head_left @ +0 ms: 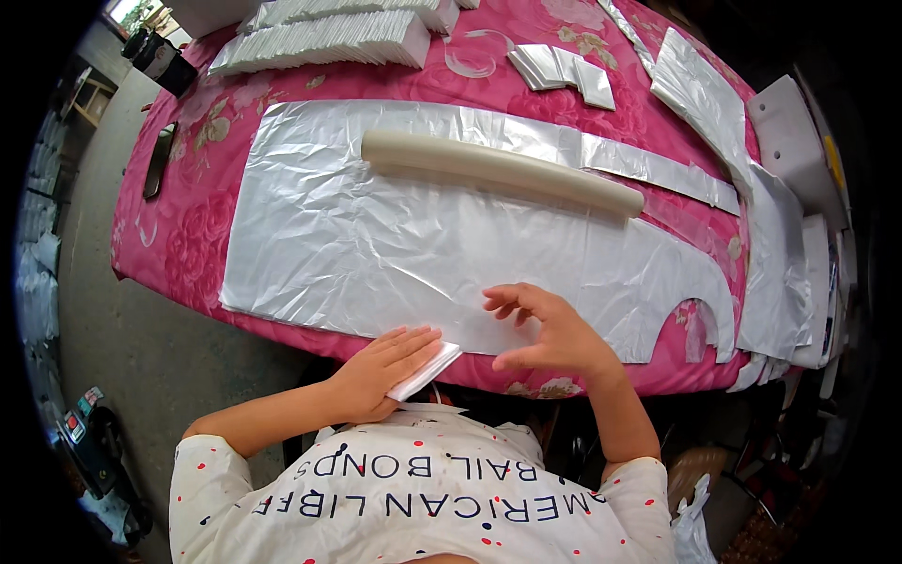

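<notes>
At the table's near edge my left hand (383,374) presses on a small folded white plastic bag (425,372), its fingers straight and close together on top. The thumb is hidden. My right hand (540,331) is held just over the plastic with thumb and fingers apart and nothing in them. Under both lies a flat stack of large white plastic bags (310,226), wrinkled at the left, with a curved handle cut-out at the right end. A long beige tube (498,172) rests across the upper part of this stack.
The table has a pink flowered cloth (197,221). Rows of folded white packets (329,45) stand at the back left, and several loose ones (564,73) lie farther right. A phone (160,160) and a black container (160,61) are at the left. More plastic sheets (700,94) cover the right side.
</notes>
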Motion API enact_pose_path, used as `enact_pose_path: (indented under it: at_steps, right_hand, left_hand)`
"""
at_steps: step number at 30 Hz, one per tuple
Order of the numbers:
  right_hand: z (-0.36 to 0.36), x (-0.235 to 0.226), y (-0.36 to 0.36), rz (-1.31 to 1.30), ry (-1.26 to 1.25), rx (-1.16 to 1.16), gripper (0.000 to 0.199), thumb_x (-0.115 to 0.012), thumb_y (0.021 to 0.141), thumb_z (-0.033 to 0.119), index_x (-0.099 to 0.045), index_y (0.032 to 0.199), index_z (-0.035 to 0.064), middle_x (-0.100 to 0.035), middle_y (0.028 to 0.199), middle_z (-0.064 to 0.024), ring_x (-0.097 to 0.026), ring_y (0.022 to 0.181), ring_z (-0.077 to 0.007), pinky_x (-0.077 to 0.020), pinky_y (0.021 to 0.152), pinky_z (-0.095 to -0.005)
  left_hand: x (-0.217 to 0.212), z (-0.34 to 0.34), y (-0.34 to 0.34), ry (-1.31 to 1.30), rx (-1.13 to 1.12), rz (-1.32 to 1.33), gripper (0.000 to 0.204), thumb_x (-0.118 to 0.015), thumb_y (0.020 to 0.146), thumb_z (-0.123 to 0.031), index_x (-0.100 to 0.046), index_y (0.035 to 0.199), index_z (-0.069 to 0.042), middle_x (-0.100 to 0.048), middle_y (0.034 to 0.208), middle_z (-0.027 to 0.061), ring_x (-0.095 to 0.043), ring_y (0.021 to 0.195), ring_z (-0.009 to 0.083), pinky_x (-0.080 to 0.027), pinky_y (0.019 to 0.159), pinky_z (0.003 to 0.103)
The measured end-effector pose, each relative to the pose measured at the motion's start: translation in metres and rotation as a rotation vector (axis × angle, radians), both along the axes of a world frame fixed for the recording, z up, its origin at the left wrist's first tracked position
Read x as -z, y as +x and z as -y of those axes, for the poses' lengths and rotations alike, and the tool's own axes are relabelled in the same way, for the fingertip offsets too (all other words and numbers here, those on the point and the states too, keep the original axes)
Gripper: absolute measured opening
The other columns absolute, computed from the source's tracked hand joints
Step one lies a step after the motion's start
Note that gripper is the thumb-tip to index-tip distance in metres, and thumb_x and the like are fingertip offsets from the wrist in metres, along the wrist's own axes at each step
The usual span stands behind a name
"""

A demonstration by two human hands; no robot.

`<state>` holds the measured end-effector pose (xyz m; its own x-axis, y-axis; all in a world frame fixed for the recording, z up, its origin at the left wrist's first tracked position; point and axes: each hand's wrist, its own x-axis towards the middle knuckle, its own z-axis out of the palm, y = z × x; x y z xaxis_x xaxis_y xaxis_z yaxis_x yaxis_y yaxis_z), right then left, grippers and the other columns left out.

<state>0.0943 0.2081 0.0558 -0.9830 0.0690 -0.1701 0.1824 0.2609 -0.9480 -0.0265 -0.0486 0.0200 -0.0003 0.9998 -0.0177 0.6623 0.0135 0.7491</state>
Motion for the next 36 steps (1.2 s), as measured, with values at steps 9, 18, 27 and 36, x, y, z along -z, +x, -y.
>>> enact_pose_path:
  at_steps: [9, 18, 27, 36]
  right_hand:
    - [0.018, 0.007, -0.031, -0.251, -0.038, 0.079, 0.017, -0.066, 0.076, 0.001, -0.065, 0.093, 0.0041, -0.063, 0.084, -0.0046, -0.058, 0.078, -0.0149, -0.0449, 0.071, -0.0261]
    - [-0.205, -0.016, -0.145, -0.777, 1.062, 0.861, 0.013, -0.066, 0.073, 0.003, -0.064, 0.085, 0.0073, -0.062, 0.083, -0.0084, -0.059, 0.075, -0.0254, -0.0471, 0.069, -0.0335]
    - [-0.210, 0.030, -0.140, -0.344, 0.972, 0.437, 0.046, -0.071, 0.070, 0.018, -0.059, 0.112, 0.0021, -0.057, 0.114, -0.0192, -0.050, 0.110, -0.0334, -0.0399, 0.093, -0.0407]
    - [-0.089, -0.006, 0.002, 0.020, 0.734, 0.284, 0.042, -0.070, 0.074, 0.019, -0.060, 0.112, 0.0038, -0.059, 0.105, -0.0147, -0.054, 0.098, -0.0298, -0.0452, 0.084, -0.0344]
  left_hand:
    - [-0.011, -0.031, 0.002, 0.347, -0.328, 0.334, 0.055, -0.050, 0.090, -0.022, -0.031, 0.138, -0.005, -0.008, 0.147, 0.0240, -0.031, 0.128, 0.0375, -0.030, 0.102, 0.044]
    - [-0.011, -0.036, -0.007, 0.254, -0.462, 0.140, 0.055, -0.059, 0.079, -0.010, -0.040, 0.130, -0.003, -0.019, 0.145, 0.0230, -0.033, 0.127, 0.0361, -0.030, 0.102, 0.043]
    - [-0.010, -0.038, -0.011, 0.225, -0.401, -0.067, 0.056, -0.063, 0.077, -0.014, -0.042, 0.128, -0.001, -0.026, 0.142, 0.0242, -0.034, 0.125, 0.0395, -0.031, 0.101, 0.045]
    - [-0.010, -0.088, -0.016, 0.226, -0.174, -0.062, 0.063, -0.063, 0.076, -0.017, -0.037, 0.131, 0.001, -0.023, 0.142, 0.0273, -0.028, 0.127, 0.0445, -0.026, 0.104, 0.048]
